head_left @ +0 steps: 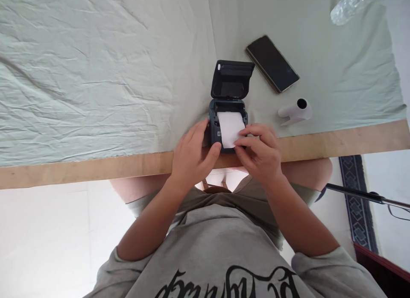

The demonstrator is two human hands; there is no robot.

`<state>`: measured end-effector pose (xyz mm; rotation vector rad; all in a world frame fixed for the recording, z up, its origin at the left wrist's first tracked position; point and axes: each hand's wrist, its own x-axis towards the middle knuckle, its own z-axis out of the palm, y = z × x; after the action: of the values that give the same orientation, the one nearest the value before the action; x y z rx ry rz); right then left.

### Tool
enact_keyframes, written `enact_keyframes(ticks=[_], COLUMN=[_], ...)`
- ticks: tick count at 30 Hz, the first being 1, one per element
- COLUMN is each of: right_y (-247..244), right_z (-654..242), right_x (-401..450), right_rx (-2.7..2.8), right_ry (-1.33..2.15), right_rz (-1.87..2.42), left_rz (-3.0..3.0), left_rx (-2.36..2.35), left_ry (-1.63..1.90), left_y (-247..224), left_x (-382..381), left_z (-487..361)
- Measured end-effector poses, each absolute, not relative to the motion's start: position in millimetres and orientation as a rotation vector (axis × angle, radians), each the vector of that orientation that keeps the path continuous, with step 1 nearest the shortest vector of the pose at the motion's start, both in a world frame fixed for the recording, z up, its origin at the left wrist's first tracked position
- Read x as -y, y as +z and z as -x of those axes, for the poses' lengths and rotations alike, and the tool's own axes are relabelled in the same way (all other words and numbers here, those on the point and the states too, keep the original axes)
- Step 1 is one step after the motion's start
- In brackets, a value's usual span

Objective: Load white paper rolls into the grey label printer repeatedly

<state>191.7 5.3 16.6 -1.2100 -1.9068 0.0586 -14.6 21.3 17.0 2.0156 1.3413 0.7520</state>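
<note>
A small dark printer (215, 133) sits near the table's front edge with its lid (232, 78) raised. White paper (230, 127) comes out of its compartment and lies over the front of the body. My right hand (259, 148) pinches the paper's lower right corner between thumb and fingers. Along the printer's left side rests my left hand (194, 155), its thumb and fingers apart, touching the body and holding nothing else. How much paper is inside the compartment is hidden.
A dark phone (272, 63) lies behind and right of the printer. A white paper roll with a loose end (296, 112) is to the right. A clear plastic bottle (349, 7) lies at the far right. Wrinkled pale green cloth (112, 76) covers the wooden-edged table (80, 167).
</note>
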Motion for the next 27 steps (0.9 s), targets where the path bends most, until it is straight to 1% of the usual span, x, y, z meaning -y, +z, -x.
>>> enact_keyframes(ticks=[5,9,12,15,18,22,27], right_y=[8.2,16.5,27.5,34.3,34.5,27.1,14.2], right_z=[-189.0,-197.2,-206.8,-211.7,-211.0,-208.5,-210.4], right_x=[4.1,-0.2,-26.7,-62.5,-81.9,-65.5,-44.4], right_rx=[1.902,1.849,1.810,1.810,1.756,1.571,1.646], right_ry=[0.067,0.133,0.184,0.354,0.453,0.349,0.378], right_rz=[1.191,1.197,1.251,1.344,1.285,1.222,1.399], left_rz=[-1.987,-2.055,-2.093,-2.112,-2.112,-2.110,-2.093], left_rx=[-1.509,-1.585,-1.571,-1.568,-1.570,-1.568,-1.543], left_ry=[0.739,0.689,0.675,0.666,0.648,0.650,0.690], left_y=[16.6,11.9,9.8,9.6,10.2,10.5,10.7], left_x=[-23.0,-20.5,-19.5,-19.7,-19.7,-19.3,-19.2], left_z=[-1.3,-5.4,-3.8,-2.5,-2.1,-2.1,-2.5])
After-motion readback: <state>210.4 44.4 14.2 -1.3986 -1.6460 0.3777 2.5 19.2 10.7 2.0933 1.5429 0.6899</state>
